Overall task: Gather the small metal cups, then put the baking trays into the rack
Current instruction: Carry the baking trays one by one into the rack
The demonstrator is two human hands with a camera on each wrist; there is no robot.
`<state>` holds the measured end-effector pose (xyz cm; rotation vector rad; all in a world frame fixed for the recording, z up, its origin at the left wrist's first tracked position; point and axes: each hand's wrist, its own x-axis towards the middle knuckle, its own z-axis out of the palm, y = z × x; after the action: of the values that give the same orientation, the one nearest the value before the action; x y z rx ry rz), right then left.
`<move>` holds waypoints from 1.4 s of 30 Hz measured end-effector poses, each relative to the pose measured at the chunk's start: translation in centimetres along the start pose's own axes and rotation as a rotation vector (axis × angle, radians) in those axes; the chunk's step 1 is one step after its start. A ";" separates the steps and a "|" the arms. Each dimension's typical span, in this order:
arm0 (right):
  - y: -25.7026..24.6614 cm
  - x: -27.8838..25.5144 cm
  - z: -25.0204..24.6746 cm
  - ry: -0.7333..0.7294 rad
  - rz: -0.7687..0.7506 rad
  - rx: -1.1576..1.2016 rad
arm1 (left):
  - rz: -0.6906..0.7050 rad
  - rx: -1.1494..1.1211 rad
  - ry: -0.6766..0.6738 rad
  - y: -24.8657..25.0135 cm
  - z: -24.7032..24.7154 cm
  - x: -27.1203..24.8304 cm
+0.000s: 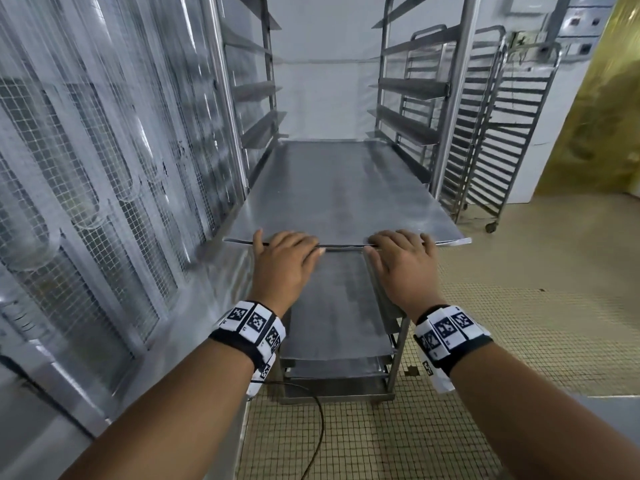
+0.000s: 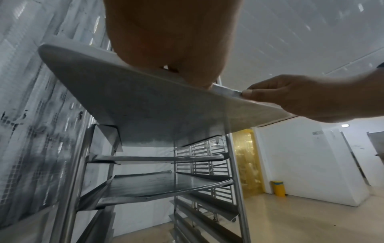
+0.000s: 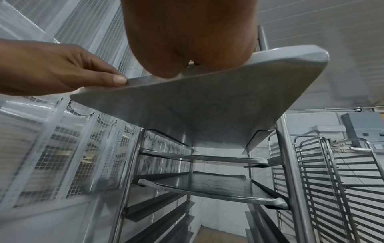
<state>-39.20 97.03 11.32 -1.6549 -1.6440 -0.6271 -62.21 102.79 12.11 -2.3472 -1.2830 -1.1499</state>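
A flat metal baking tray [image 1: 346, 192] lies level on a pair of rails of the steel rack [image 1: 450, 98], its near end sticking out towards me. My left hand [image 1: 294, 242] holds the near edge left of centre, fingers on top and thumb against the rim. My right hand [image 1: 391, 242] holds the same edge to the right in the same way. From below, the tray's underside [image 2: 145, 106] rests on the rack's angle rails, and the left thumb [image 3: 118, 80] presses on the rim. Other trays [image 1: 332, 306] sit on lower rails. No small metal cups are in view.
A wire-mesh wall [image 1: 86, 168] runs close along the rack's left side. A second rack [image 1: 502, 133] on castors stands behind to the right. A black cable [image 1: 318, 420] lies on the tiled floor. A yellow strip curtain [image 1: 606, 98] hangs far right.
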 end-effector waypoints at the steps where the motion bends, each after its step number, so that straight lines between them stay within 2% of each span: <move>1: 0.2 0.5 0.8 0.010 -0.007 0.001 | -0.010 0.021 -0.001 -0.3 0.7 0.4; 8: 2.4 5.2 5.4 0.050 -0.044 -0.010 | -0.017 0.127 0.023 -2.3 5.1 4.9; 16: 5.8 10.7 10.8 0.047 -0.088 0.022 | -0.066 0.139 0.033 -4.2 10.4 10.5; 20: 7.0 12.9 13.2 0.108 -0.093 0.053 | -0.088 0.133 0.008 -5.3 12.5 12.7; 28: 9.0 16.3 16.8 0.118 -0.081 0.066 | -0.109 0.112 -0.015 -6.7 15.6 16.3; 38: 9.9 19.0 19.6 0.024 -0.045 0.037 | -0.083 0.093 0.016 -8.4 18.0 18.9; 42: 9.6 19.8 20.4 0.029 -0.035 0.053 | -0.084 0.069 0.001 -9.4 18.5 19.7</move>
<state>-31.13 125.87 12.15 -1.5751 -1.6574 -0.6167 -53.82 130.15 12.69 -2.2630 -1.4099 -1.1119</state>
